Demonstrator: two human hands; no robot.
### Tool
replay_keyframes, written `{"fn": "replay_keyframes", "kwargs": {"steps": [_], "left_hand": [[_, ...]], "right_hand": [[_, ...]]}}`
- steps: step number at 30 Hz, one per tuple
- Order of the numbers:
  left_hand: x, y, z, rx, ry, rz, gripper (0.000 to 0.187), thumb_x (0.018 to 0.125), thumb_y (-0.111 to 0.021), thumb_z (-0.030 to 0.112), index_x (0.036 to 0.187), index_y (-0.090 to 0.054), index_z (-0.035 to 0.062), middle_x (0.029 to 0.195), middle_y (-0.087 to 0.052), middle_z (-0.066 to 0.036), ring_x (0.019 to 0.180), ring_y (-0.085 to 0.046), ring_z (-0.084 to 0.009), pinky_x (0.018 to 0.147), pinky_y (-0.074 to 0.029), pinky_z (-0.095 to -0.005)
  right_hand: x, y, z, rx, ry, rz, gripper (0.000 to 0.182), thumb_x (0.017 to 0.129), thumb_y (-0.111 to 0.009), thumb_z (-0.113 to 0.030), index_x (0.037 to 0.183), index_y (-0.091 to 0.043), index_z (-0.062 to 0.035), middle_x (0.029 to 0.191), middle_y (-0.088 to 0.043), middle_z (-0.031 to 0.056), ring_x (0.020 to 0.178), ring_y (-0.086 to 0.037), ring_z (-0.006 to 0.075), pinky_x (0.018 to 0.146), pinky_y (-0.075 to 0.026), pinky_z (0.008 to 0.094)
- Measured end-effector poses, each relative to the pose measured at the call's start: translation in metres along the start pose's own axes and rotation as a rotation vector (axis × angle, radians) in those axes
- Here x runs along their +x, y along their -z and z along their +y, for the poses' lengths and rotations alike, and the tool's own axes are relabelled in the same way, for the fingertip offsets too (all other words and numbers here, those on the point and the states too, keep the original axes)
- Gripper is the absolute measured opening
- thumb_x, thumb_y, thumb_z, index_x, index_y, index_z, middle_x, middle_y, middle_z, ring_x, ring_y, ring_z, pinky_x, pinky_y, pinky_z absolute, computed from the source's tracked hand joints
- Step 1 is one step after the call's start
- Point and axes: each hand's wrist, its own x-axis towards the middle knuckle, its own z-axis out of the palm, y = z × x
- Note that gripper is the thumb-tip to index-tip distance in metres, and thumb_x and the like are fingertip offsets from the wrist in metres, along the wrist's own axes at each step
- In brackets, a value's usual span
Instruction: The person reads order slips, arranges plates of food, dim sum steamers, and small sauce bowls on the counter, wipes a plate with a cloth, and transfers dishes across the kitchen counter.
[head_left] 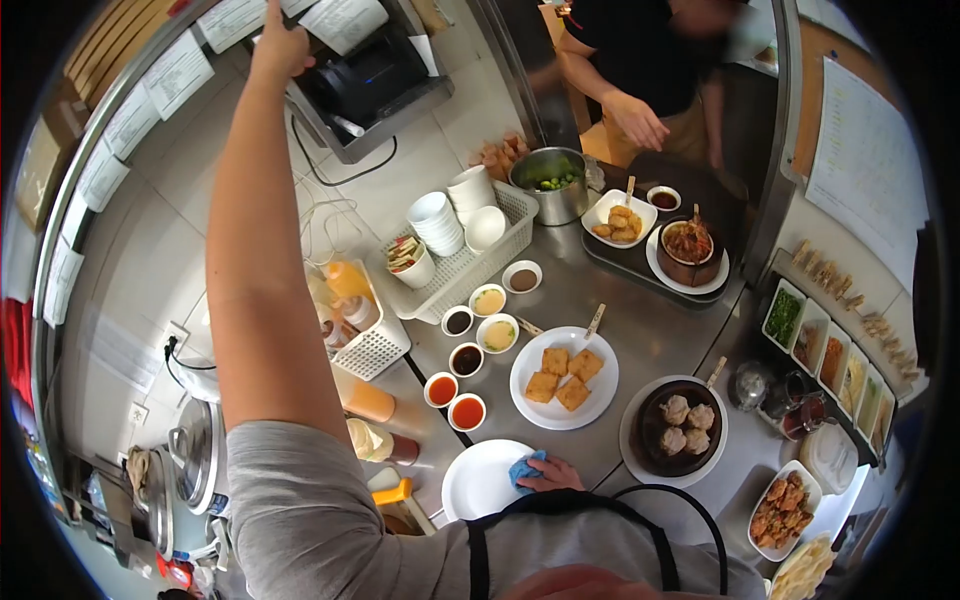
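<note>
- head view: shows a kitchen counter (570, 265) with many dishes, seen from above by a person in a grey sleeve and dark apron.
- reaches toward 11 o'clock with the left hand (283, 50), beside paper slips (180, 72) and a black device (365, 80); points a finger up to the frame's edge, other fingers curled; cannot tell if pinching anything.
- grips a bunched blue cloth (527, 470) at 5 o'clock in the right hand (552, 475), fingers closed over it; holds it against the right rim of a white plate (478, 487) at 6 o'clock.
- includes, just beyond, toward 5 o'clock, a round plate (602, 395) with four golden squares; at 4 o'clock, a dark bowl (650, 440) of four dumplings, set on a larger plate.
- clusters small sauce cups (467, 360) from 12 down to 6 o'clock, in red, brown and pale yellow.
- stacks white bowls (435, 220) in a basket (510, 240) near 12 o'clock, beside a metal pot (560, 205) of greens at 1 o'clock.
- sets filled dishes on a dark tray (620, 262) at 2 o'clock, below a co-worker's hand (635, 120).
</note>
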Motion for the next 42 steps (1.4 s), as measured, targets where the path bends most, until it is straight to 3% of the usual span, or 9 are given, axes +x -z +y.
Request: {"fn": "replay_keyframes", "kwargs": {"steps": [8, 12, 17, 20, 26, 29, 36, 40, 42], "left_hand": [[-0.158, 0.032, -0.007, -0.111, -0.316, 0.039, 0.054, 0.080, -0.048, 0.015, 0.127, -0.023, 0.0067, 0.085, -0.057, -0.010, 0.063, -0.055, -0.0122, 0.057, -0.043, -0.0218], [-0.316, 0.051, -0.029, -0.396, 0.026, -0.154, 0.026, 0.081, -0.048, 0.010, 0.105, -0.050, 0.0011, 0.070, -0.052, -0.001, 0.058, -0.048, -0.0077, 0.057, -0.041, -0.0208], [-0.498, 0.046, -0.084, -0.363, 0.626, -0.440, 0.027, 0.078, -0.051, 0.015, 0.102, -0.051, 0.0006, 0.073, -0.056, -0.006, 0.062, -0.053, -0.0133, 0.059, -0.043, -0.0252], [-0.567, 0.045, -0.110, 0.132, 0.453, -0.636, 0.034, 0.074, -0.054, 0.020, 0.102, -0.051, 0.0006, 0.080, -0.058, -0.016, 0.072, -0.057, -0.0269, 0.066, -0.045, -0.0339], [-0.609, 0.027, -0.122, 0.281, 0.573, -0.970, 0.034, 0.072, -0.054, 0.020, 0.097, -0.048, -0.0009, 0.090, -0.055, -0.023, 0.088, -0.053, -0.0342, 0.076, -0.042, -0.0400], [-0.619, 0.022, -0.123, 0.201, 0.670, -0.856, 0.034, 0.070, -0.056, 0.019, 0.094, -0.045, -0.0019, 0.089, -0.055, -0.025, 0.086, -0.053, -0.0363, 0.074, -0.042, -0.0413], [-0.618, 0.019, -0.131, 0.250, 0.740, -0.880, 0.039, 0.070, -0.053, 0.020, 0.101, -0.044, -0.0012, 0.093, -0.054, -0.024, 0.090, -0.052, -0.0362, 0.079, -0.041, -0.0400], [-0.643, 0.005, -0.176, 0.110, 0.525, -0.846, 0.049, 0.069, -0.057, 0.026, 0.106, -0.045, -0.0033, 0.103, -0.050, -0.023, 0.098, -0.047, -0.0346, 0.085, -0.037, -0.0398], [-0.636, 0.005, -0.172, 0.024, 0.447, -0.870, 0.046, 0.069, -0.055, 0.024, 0.103, -0.048, -0.0056, 0.105, -0.050, -0.024, 0.098, -0.047, -0.0355, 0.085, -0.037, -0.0389]], "right_hand": [[0.008, 0.015, -0.024, 0.023, -0.131, -0.083, 0.038, 0.060, -0.061, -0.016, 0.098, -0.057, -0.0185, 0.111, -0.046, 0.0096, 0.101, -0.042, 0.0332, 0.084, -0.036, 0.0429], [0.015, 0.028, -0.039, -0.047, -0.106, -0.100, 0.039, 0.059, -0.060, -0.013, 0.098, -0.057, -0.0168, 0.112, -0.045, 0.0101, 0.101, -0.042, 0.0335, 0.084, -0.036, 0.0426], [0.011, 0.014, -0.031, -0.114, -0.081, -0.086, 0.033, 0.059, -0.059, -0.013, 0.093, -0.059, -0.0159, 0.110, -0.047, 0.0096, 0.102, -0.041, 0.0321, 0.084, -0.034, 0.0426], [0.019, 0.021, -0.050, -0.262, -0.129, -0.173, 0.033, 0.062, -0.055, -0.010, 0.094, -0.059, -0.0159, 0.110, -0.047, 0.0087, 0.106, -0.039, 0.0292, 0.085, -0.031, 0.0421], [0.023, 0.005, -0.057, -0.417, -0.125, -0.226, 0.033, 0.067, -0.048, -0.005, 0.096, -0.059, -0.0140, 0.108, -0.049, 0.0103, 0.110, -0.037, 0.0289, 0.087, -0.029, 0.0424], [0.040, -0.012, -0.059, -0.484, -0.091, -0.185, 0.032, 0.068, -0.046, -0.004, 0.096, -0.058, -0.0132, 0.109, -0.049, 0.0108, 0.108, -0.039, 0.0292, 0.087, -0.031, 0.0410], [0.036, -0.032, -0.101, -0.093, 0.263, -0.564, 0.027, 0.063, -0.049, -0.005, 0.085, -0.061, -0.0128, 0.090, -0.054, 0.0073, 0.090, -0.049, 0.0261, 0.078, -0.038, 0.0389], [0.029, 0.019, -0.094, -0.459, -0.082, -0.739, 0.016, 0.062, -0.052, -0.011, 0.076, -0.060, -0.0123, 0.083, -0.054, 0.0084, 0.087, -0.050, 0.0256, 0.076, -0.039, 0.0389], [0.023, 0.047, -0.086, -0.555, -0.222, -0.476, 0.014, 0.058, -0.057, -0.013, 0.071, -0.059, -0.0112, 0.083, -0.054, 0.0056, 0.087, -0.049, 0.0233, 0.074, -0.040, 0.0363]]}}
